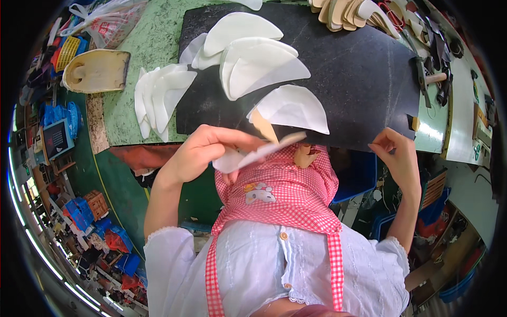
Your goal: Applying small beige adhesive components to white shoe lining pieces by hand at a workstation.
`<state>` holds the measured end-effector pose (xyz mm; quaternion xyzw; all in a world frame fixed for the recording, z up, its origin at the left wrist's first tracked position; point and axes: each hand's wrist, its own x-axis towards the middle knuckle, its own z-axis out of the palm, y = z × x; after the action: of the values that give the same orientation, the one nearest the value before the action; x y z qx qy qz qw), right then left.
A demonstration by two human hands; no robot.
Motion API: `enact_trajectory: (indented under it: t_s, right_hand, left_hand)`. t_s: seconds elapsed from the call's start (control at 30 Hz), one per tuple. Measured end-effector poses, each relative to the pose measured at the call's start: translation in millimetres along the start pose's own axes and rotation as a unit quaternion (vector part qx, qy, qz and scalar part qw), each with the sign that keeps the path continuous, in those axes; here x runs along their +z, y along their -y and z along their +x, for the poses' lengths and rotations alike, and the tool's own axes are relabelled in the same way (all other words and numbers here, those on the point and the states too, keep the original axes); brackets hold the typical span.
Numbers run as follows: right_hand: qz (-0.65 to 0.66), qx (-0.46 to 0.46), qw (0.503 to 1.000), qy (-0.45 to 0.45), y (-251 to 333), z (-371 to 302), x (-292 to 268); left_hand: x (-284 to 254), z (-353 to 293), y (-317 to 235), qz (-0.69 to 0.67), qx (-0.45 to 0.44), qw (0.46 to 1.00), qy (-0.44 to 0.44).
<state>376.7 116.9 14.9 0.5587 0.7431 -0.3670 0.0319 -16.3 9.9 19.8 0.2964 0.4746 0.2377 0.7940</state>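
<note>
My left hand [198, 152] is closed on a curved white sheet piece [228, 161], held over my lap at the near edge of the black mat. A tan strip [264, 127] stands up from behind that piece; whether it is attached I cannot tell. My right hand [395, 150] is at the mat's near right edge, thumb and fingers pinched together. What it pinches, if anything, is too small to make out. Between the hands, a white half-round piece [296, 105] lies on the mat. A curled tan scrap [304, 157] rests against my checked apron [280, 185].
The black mat [338, 68] covers much of the green table [153, 31]. Overlapping white pieces [259, 63] lie at its far side, and more white pieces [162, 98] at its left. Tan curved pieces [343, 13] and a hammer [433, 78] lie at the far right.
</note>
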Motion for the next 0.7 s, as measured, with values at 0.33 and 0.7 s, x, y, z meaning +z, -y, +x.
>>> enact_trajectory:
  t_s: [0.33, 0.7]
  right_hand:
    - [0.159, -0.125, 0.979, -0.021, 60, 7, 36]
    - [0.119, -0.266, 0.956, -0.037, 56, -17, 19]
  left_hand:
    - [48, 28, -11, 0.282, 0.146, 0.948, 0.016]
    - [23, 26, 7, -0.034, 0.043, 0.991, 0.124]
